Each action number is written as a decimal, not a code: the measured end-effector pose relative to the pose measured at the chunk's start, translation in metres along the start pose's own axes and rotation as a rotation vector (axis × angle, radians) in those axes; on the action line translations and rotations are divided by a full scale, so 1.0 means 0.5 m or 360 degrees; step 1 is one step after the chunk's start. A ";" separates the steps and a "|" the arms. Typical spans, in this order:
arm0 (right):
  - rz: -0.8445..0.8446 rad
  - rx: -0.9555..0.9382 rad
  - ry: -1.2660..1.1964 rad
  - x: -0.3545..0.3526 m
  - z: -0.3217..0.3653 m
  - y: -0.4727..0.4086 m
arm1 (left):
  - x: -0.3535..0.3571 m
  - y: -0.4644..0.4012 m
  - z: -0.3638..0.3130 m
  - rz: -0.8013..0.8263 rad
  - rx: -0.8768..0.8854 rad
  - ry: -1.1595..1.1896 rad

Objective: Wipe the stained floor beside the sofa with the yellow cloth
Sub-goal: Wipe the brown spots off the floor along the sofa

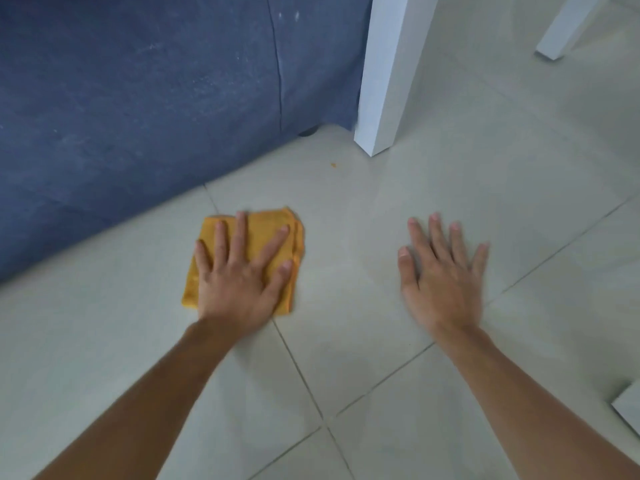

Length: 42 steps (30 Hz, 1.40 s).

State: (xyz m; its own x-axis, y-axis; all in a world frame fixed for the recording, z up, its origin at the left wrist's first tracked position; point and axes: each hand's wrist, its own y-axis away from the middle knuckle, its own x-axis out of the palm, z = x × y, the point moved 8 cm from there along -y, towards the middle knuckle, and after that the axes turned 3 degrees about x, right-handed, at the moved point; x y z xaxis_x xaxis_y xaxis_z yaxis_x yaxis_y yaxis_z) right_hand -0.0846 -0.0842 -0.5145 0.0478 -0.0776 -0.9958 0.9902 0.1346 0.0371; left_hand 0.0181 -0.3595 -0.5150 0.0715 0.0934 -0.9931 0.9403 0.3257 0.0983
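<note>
While the left hand presses flat, fingers spread, on the folded cloth near the sofa, the right hand rests splayed on bare floor. A small orange speck lies beyond the cloth, nearer the left hand.

Two hands in shot: the left hand flat on the cloth, the right hand flat on the tile. One yellow cloth, folded. One blue sofa, with one dark foot showing beneath it. Two white furniture legs: a near leg and a far leg. One small orange speck on the floor.
</note>
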 end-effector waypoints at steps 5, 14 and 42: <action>-0.0110 0.0009 -0.0038 -0.003 0.001 -0.002 | -0.012 -0.197 -0.012 0.0012 -0.0265 0.0092; -0.0132 0.0176 -0.0684 -0.043 -0.021 -0.021 | -0.005 -0.227 -0.286 0.0013 0.0196 0.0112; -0.0050 -0.0946 -0.0270 0.034 0.522 0.507 | 0.023 0.687 0.541 -0.0021 -0.0835 0.0031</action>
State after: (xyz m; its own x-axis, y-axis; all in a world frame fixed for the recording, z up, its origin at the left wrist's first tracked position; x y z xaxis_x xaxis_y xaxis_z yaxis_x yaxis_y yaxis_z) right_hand 0.2013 -0.3094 -0.5002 0.0884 -0.2396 -0.9668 0.7514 0.6533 -0.0931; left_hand 0.4321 -0.5012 -0.5102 0.0498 0.1018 -0.9936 0.6478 0.7539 0.1097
